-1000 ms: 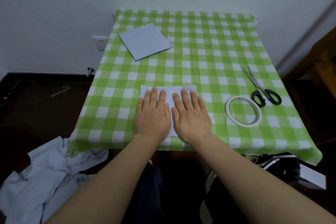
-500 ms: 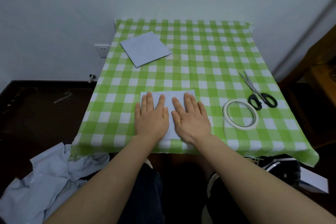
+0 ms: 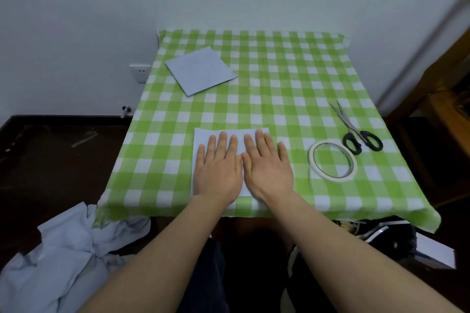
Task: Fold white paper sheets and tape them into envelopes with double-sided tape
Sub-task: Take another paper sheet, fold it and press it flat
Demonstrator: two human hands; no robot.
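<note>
A folded white paper sheet (image 3: 203, 134) lies near the front edge of the green checked table (image 3: 279, 89). My left hand (image 3: 218, 170) and my right hand (image 3: 267, 168) both lie flat on it, side by side, fingers straight and pressing down. Most of the sheet is hidden under them. A roll of double-sided tape (image 3: 332, 161) lies flat to the right of my right hand. A stack of folded white paper (image 3: 201, 70) sits at the far left of the table.
Black-handled scissors (image 3: 356, 129) lie beyond the tape roll near the right edge. Crumpled pale cloth (image 3: 66, 249) lies on the dark floor at the lower left. A wall socket (image 3: 140, 72) is left of the table, wooden furniture (image 3: 447, 99) on the right.
Both hands stay flat on the sheet. The camera has tilted, so the table sits lower in the view.
</note>
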